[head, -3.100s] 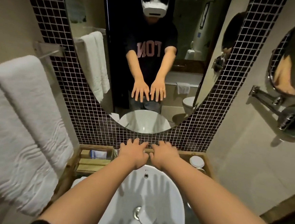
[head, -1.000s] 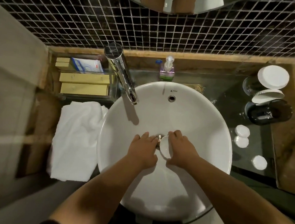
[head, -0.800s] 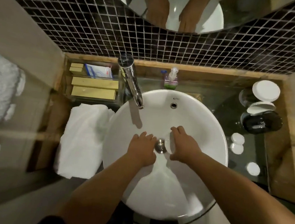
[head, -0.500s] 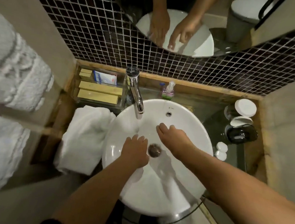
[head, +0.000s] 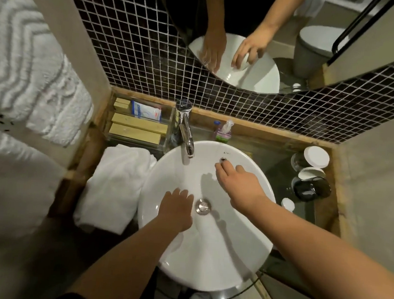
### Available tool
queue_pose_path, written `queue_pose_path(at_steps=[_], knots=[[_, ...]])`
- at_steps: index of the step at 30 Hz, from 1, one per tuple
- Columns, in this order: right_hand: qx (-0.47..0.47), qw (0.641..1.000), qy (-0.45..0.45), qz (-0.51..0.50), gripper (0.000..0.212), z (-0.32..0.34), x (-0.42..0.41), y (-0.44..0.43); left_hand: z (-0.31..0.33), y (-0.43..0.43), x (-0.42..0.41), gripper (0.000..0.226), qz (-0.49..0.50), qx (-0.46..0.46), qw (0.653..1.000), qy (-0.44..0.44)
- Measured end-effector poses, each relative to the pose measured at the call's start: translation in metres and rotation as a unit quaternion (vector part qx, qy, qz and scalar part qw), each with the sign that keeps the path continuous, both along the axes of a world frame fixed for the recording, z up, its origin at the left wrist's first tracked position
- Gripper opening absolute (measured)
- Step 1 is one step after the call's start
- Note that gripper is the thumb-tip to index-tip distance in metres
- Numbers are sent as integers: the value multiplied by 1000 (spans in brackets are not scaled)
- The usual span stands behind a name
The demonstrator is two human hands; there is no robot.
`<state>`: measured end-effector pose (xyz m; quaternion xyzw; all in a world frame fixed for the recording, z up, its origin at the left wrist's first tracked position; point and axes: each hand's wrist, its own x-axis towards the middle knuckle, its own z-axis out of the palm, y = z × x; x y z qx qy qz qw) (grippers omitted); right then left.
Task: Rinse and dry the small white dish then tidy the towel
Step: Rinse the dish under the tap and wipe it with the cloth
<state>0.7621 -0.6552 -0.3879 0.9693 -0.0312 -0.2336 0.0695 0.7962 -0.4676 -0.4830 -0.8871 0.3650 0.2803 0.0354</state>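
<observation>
My right hand [head: 238, 183] hovers palm down over the back of the white basin [head: 205, 275], right of the chrome faucet [head: 185, 134]. It covers the small white dish; only the mirror shows the dish's reflection [head: 245, 60], gripped in those fingers. My left hand [head: 177, 209] rests flat inside the basin, just left of the metal drain [head: 203, 206], fingers together and holding nothing. A folded white towel [head: 115, 185] lies on the counter to the left of the basin. No water runs from the faucet.
A clear organiser with yellow boxes [head: 136, 125] stands behind the towel. A small soap bottle [head: 224, 130] sits behind the basin. Lidded cups [head: 315, 156], a black item [head: 311, 187] and a small white cap [head: 288, 203] fill the right counter. Large white towels [head: 21, 64] hang at left.
My right hand lifted the dish off the drain and carried it toward the back of the basin. My left hand stayed beside the drain. The view tilted up.
</observation>
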Motion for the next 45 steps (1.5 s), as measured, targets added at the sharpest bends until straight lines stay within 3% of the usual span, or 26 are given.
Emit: queue_pose_path(at_steps=[4,14,21,32,36,39,42,45], knots=[[20,999,-21,-45,99,-4,-8,4,3,2,0,56,-4,-3,1000,-8],[21,999,-31,-16,101,1,-10,-4,6,13,2,57,-4,-13,1000,-26],[-21,998,-11,59,96,-3,-21,-8,5,21,-2,51,-3,6,1000,-22],[28,996,-60,-53,99,-7,-23,-10,-4,15,-1,50,-9,-5,1000,-17],[118,970,-70,-202,112,-17,-29,2,7,23,15,44,28,-136,988,-75],[150,953,-80,-251,116,-28,-26,18,13,36,36,35,87,-229,949,-199],[181,945,-104,-251,110,-38,-21,34,24,40,71,34,139,-109,960,-218],[249,921,-120,-275,104,-42,-14,47,21,44,106,58,193,37,962,-189]])
